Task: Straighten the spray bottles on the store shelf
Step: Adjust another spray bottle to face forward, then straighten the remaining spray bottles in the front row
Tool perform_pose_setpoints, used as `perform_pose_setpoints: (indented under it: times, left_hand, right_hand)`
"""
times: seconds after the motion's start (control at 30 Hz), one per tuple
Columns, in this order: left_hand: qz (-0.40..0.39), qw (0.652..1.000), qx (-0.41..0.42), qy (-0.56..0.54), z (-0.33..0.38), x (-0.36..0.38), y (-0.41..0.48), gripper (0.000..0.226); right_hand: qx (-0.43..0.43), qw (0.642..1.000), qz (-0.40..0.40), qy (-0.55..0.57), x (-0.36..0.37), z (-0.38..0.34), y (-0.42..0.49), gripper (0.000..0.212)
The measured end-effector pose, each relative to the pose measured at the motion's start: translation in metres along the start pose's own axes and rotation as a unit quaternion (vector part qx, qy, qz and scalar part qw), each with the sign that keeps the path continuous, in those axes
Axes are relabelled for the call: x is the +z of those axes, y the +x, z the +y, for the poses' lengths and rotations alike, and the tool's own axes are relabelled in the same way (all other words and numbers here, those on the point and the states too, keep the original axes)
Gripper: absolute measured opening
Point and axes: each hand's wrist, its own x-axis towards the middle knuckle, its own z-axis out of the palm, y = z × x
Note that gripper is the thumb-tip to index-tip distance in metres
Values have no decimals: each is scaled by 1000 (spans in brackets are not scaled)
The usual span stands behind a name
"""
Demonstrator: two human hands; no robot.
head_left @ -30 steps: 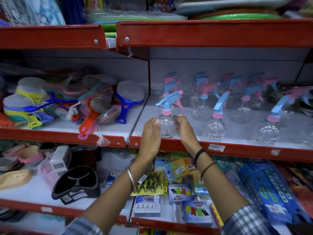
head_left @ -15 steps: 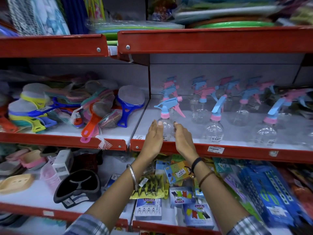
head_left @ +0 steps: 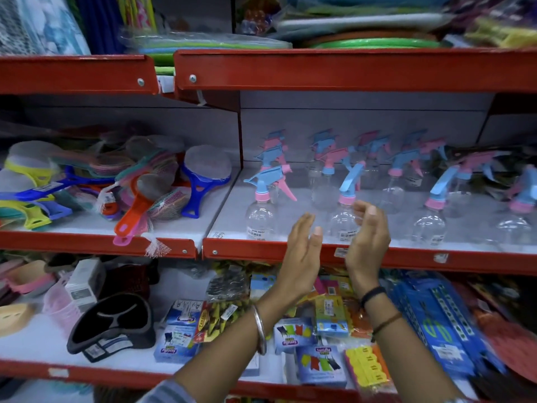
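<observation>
Clear spray bottles with blue and pink trigger heads stand in rows on the white middle shelf (head_left: 290,196) with a red front lip. The front-left bottle (head_left: 260,212) stands alone, upright, its nozzle pointing left. The second front bottle (head_left: 344,216) sits between my two hands. My left hand (head_left: 302,251) is raised flat just left of it, fingers apart, not touching. My right hand (head_left: 367,239) is cupped at its right side, fingers curled near the bottle's neck; contact is unclear. A third front bottle (head_left: 430,222) stands further right.
Plastic strainers and scrubbers (head_left: 136,193) fill the shelf section to the left. The lower shelf holds clothes-peg packs (head_left: 319,362), a black tray (head_left: 113,324) and blue packets (head_left: 441,324). The red lip of the upper shelf (head_left: 348,68) overhangs the bottles.
Both hands left the front-left bottle and moved right to flank the second front bottle. The view also shifted, so the shelf sits lower and further left in frame.
</observation>
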Motion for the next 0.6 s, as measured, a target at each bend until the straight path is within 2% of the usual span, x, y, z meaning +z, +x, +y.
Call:
perform_pose_setpoints:
  times: [0.1, 0.17, 0.23, 0.37, 0.47, 0.6]
  left_hand:
    - [-50, 997, -52, -28, 12, 22, 10, 59]
    - [-59, 995, -69, -36, 20, 32, 13, 61]
    - [-52, 994, -84, -43, 24, 40, 16, 63]
    - [-10, 994, -97, -52, 23, 45, 24, 83]
    - [4, 991, -112, -67, 24, 45, 29, 84]
    - [16, 991, -106, -84, 19, 46, 38, 99]
  right_hand:
    - [98, 991, -72, -63, -10, 17, 29, 54]
    - [167, 969, -158, -92, -13, 25, 40, 65]
    - [197, 953, -205, -107, -16, 24, 43, 72]
    - [191, 953, -210, -106, -22, 17, 38, 72]
    - [191, 954, -205, -102, -28, 13, 34, 68]
    - [167, 959, -204, -106, -33, 11, 28, 65]
